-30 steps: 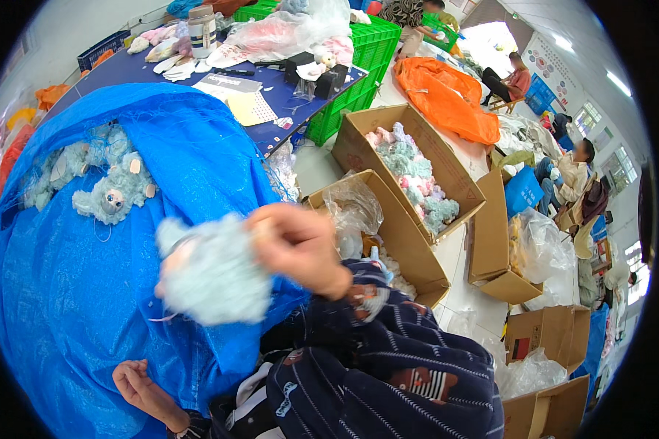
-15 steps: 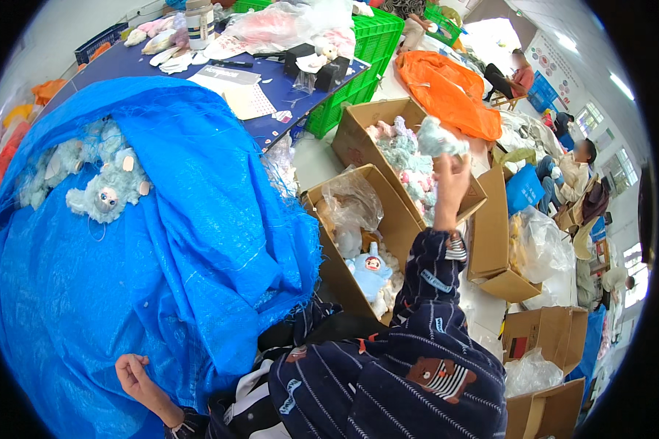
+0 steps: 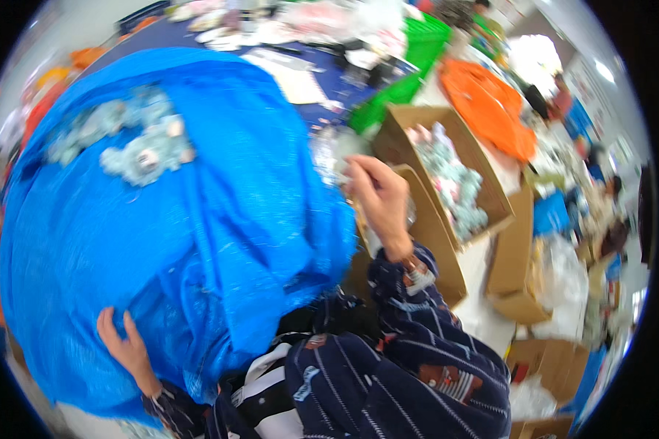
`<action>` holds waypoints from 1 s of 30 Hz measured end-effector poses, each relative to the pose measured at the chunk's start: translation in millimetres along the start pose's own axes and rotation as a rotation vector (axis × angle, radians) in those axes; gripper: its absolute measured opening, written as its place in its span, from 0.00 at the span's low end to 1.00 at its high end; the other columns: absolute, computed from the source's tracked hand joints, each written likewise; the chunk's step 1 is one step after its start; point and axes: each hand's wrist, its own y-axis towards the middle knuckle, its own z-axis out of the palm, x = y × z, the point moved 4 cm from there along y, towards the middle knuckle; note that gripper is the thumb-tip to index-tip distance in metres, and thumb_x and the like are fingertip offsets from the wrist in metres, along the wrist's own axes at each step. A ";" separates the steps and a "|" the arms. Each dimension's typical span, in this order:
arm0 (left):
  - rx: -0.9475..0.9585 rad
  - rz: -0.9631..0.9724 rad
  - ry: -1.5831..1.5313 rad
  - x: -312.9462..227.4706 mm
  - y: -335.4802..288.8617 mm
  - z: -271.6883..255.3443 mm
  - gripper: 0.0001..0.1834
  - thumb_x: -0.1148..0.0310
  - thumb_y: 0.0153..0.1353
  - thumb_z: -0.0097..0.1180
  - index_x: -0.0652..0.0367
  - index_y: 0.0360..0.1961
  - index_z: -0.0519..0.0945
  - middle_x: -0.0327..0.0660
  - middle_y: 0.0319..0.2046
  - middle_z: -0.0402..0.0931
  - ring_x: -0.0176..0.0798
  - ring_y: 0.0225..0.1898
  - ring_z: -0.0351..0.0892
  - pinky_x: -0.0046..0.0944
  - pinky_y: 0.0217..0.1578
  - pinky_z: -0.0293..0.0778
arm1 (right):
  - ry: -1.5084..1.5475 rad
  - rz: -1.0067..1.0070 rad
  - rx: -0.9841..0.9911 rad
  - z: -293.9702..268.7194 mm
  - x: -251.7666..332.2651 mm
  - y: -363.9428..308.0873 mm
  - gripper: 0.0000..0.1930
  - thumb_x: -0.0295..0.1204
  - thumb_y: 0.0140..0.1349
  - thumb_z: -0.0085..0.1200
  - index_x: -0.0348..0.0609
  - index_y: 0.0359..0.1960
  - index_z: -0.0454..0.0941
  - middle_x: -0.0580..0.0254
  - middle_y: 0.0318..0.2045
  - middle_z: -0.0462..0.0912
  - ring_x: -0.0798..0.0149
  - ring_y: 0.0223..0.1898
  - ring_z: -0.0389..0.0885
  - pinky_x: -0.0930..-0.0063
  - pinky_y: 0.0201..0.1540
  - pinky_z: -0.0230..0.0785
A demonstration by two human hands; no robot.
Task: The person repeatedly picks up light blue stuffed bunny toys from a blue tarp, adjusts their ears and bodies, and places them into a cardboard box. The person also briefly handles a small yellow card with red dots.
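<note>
My left hand (image 3: 127,344) rests on or just over the side of a large blue woven plastic sack (image 3: 154,256), fingers apart and holding nothing. Light blue plush toys lie in the mouth of the sack; one fluffy plush toy (image 3: 148,154) sits at its edge with face and paws showing. My right hand (image 3: 379,197) is in the air by the sack's right side, blurred by motion. Its fingers are bent, thumb and forefinger a little apart, with no toy in them. Beyond it, a cardboard box (image 3: 494,179) holds light blue and pink plush toys (image 3: 450,179).
A nearer cardboard box (image 3: 447,274) stands partly under my right forearm. Behind the sack is a blue table (image 3: 135,51) with papers and clutter. Green crates (image 3: 425,47), an orange sheet (image 3: 487,106) and another carton (image 3: 512,256) lie to the right, with people seated beyond.
The light blue plush toy has left my right hand, which has come back leftward from the far box. My left hand has moved up slightly and its fingers have spread. The whole view has shifted.
</note>
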 end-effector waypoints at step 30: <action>0.024 0.154 -0.029 2.1 -36.8 -19.3 0.15 0.69 0.44 0.59 0.56 0.11 0.64 0.41 0.12 0.63 0.44 0.20 0.65 0.43 0.32 0.61 | -0.611 -0.720 0.489 264.9 15.8 76.1 0.19 0.25 0.47 0.50 0.44 0.45 0.69 0.47 0.40 0.71 0.47 0.37 0.72 0.60 0.39 0.67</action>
